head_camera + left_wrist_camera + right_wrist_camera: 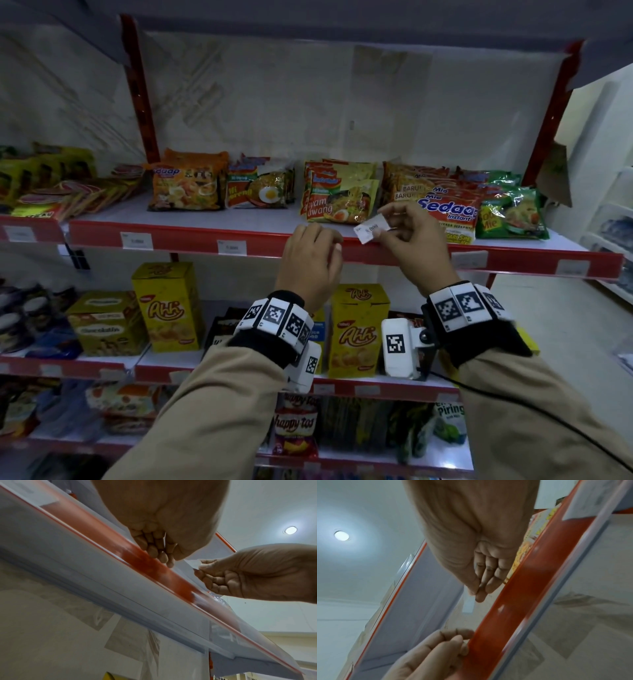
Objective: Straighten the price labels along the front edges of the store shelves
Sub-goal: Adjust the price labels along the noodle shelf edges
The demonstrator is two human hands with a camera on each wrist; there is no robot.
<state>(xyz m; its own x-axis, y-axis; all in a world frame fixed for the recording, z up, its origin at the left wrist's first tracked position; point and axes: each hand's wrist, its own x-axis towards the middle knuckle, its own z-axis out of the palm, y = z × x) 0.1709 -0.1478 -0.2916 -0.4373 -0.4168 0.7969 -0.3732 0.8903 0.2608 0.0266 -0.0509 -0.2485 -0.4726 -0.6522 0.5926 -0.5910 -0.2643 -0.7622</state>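
My right hand (378, 233) pinches a small white price label (369, 229) between thumb and forefinger, tilted, just above the red shelf-edge strip (191, 241). The left wrist view shows the same label (192, 562) in the right hand (199, 567), off the strip (102, 534). My left hand (318, 246) is just left of it, fingers curled with the tips on the strip's upper edge; its fingertips (162, 556) press the red face. In the right wrist view the left hand (462, 646) touches the strip (522, 601) below the right hand (477, 592).
Other labels sit in the strip at the left (136, 240), middle (232, 247) and right (469, 259). Instant noodle packs (337, 197) line the shelf right behind my hands. Yellow snack boxes (166, 306) stand on the shelf below, and snack bags (295, 425) lower still.
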